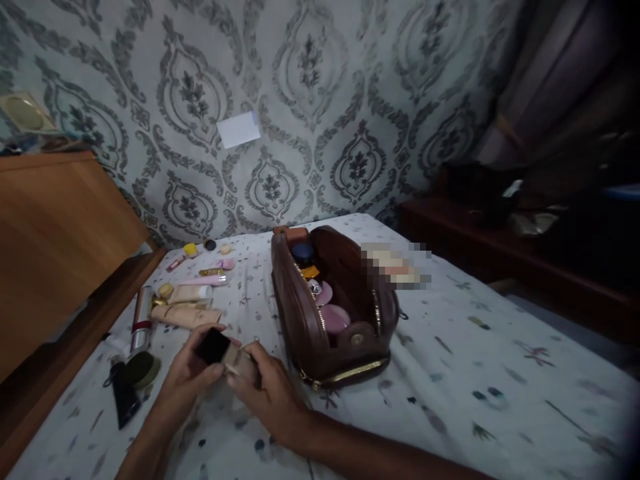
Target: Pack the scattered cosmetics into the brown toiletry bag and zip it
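Both hands are closed on a small foundation bottle [241, 363] with a square black cap. My left hand [193, 370] grips it at the cap end, and my right hand [273, 393] holds the beige glass body. The bottle lies tilted between them, just above the sheet. Right of my hands stands a brown leather bag [293, 320], unzipped at the top. Inside it show a pink oval item [334, 319], a dark blue round item [303, 252] and an orange packet [310, 271]. Beyond my left hand lies a peach tube [185, 315].
Several cosmetics lie at the left: a silver tube [141, 320], a pink brush [226, 264], a yellow-capped item [190, 250], a black tube [123, 397]. A wooden cabinet [65, 220] borders the patterned sheet [450, 387] on the left. A blurred pale item [395, 265] lies right of the bag.
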`<state>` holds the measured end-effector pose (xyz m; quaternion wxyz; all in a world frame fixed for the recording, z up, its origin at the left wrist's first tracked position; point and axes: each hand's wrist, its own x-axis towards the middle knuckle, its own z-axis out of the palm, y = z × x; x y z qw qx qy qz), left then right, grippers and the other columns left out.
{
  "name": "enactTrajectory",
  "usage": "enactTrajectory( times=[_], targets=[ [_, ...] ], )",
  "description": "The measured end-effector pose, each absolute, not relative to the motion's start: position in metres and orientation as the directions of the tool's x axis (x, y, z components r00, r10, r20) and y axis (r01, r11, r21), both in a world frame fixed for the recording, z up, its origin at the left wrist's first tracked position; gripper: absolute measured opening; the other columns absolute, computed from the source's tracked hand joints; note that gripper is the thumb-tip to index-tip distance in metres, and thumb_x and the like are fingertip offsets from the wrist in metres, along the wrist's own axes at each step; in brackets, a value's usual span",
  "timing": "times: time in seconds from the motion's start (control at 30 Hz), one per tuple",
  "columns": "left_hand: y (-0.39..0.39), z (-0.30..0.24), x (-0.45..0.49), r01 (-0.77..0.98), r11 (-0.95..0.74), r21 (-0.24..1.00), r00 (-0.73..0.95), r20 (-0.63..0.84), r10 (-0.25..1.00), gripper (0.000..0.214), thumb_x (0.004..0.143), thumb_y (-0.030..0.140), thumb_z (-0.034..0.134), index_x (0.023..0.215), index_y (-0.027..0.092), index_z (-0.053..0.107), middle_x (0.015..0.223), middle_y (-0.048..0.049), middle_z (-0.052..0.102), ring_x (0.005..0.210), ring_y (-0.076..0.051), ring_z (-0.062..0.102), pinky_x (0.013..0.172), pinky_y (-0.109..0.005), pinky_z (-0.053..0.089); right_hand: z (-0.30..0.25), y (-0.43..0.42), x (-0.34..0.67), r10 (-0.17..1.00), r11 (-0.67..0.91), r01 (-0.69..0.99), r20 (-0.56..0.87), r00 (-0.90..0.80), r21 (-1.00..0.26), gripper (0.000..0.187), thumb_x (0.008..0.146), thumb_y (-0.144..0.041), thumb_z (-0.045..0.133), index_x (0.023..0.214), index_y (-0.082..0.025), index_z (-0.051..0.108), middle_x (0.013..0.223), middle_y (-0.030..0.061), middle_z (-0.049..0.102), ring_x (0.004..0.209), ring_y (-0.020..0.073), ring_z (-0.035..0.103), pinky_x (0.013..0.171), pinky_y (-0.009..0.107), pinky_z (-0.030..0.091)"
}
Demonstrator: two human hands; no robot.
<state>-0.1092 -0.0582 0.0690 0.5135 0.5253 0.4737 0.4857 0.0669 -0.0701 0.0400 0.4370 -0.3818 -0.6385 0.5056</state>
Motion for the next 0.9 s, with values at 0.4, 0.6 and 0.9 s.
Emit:
enactTrajectory(
  times=[0.4,0.6,0.9],
  targets=[
    [-0.055,0.144,-0.119,0.531,-0.152,0.834,0.06,0.142,0.988,0.047,0.057,0.036,0.085,0.098,0.024,0.067,0.1,-0.0052,0.067,0.095,-0.027,0.063,0.079,-0.03,0.053,0.037,-0.067,0.071,0.904,0.008,-0.191,0.089,-0.418,-0.982,0.081,0.063,-0.039,0.083,0.131,-0.028,0.04,0.095,-0.0022,0.055,0.074,0.0129,0.054,0.059,0.022,0.04],
    [-0.041,0.21,-0.073,0.472,-0.282,0.836,-0.072,0.355,0.932,0.047,0.059,0.041,0.081,0.099,0.022,0.064,0.083,-0.0013,0.063,0.072,-0.019,0.058,0.057,-0.025,0.048,0.032,-0.067,0.069,0.831,0.069,-0.269,0.204,-0.517,-0.961,0.065,0.071,-0.04,0.075,0.127,-0.024,0.047,0.093,-0.0014,0.055,0.069,0.0102,0.052,0.056,0.021,0.038],
    [0.033,0.237,0.044,0.573,-0.622,0.534,0.471,0.407,0.783,0.035,0.068,0.034,0.073,0.096,0.018,0.059,0.081,0.0004,0.06,0.072,-0.015,0.056,0.065,-0.026,0.043,0.029,-0.07,0.068,0.789,0.121,-0.198,0.215,-0.576,-0.973,0.047,0.079,-0.046,0.068,0.118,-0.022,0.057,0.082,-0.0023,0.059,0.062,0.009,0.053,0.058,0.021,0.04]
  ],
)
